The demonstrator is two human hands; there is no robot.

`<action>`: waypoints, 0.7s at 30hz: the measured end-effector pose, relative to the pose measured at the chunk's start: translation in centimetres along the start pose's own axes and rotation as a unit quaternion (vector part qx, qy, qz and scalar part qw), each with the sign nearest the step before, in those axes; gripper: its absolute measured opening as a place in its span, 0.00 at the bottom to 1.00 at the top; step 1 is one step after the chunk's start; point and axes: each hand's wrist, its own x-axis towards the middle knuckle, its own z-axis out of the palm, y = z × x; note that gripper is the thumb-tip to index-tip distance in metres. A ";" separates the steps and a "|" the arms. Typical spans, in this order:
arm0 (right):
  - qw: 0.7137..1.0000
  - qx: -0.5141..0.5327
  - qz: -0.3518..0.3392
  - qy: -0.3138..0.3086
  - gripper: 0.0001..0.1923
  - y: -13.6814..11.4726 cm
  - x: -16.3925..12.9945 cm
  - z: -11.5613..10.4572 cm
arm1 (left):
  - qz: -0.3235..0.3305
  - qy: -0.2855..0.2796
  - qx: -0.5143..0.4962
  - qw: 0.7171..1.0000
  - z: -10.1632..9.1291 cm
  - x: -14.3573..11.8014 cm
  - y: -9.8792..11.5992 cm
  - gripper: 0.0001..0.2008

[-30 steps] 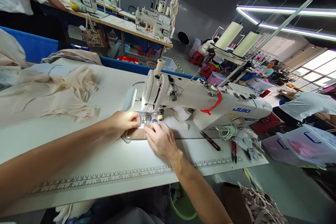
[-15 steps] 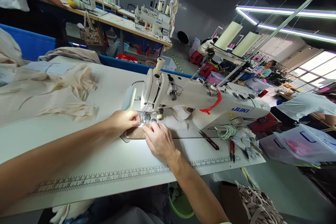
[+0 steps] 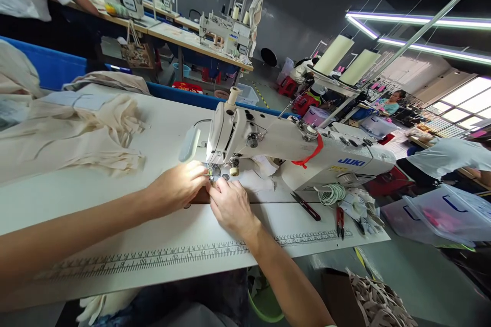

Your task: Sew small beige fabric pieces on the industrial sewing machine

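- Left hand [image 3: 178, 189] and right hand [image 3: 230, 204]: fingers closed, pinching brown piece [image 3: 199, 196] under sewing machine [image 3: 268, 145] needle, near table [image 3: 153, 245] edge.
- Best: keep fingertips beside presser foot, piece flat, edges aligned.

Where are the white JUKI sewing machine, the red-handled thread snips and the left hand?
white JUKI sewing machine [image 3: 291, 145], head view, middle of its arm.
red-handled thread snips [image 3: 339, 219], head view, handles.
left hand [image 3: 180, 186], head view, back of hand.

A single head-worn view looks forward and down from close above the near edge of the white table [image 3: 115, 214], tilted, facing the sewing machine [image 3: 291, 148] and far workstations.
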 end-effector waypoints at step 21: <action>0.995 0.024 0.076 0.063 0.13 2.3 -0.2 0.9 | 0.099 0.041 0.190 0.976 3.3 -1.2 -0.5 0.14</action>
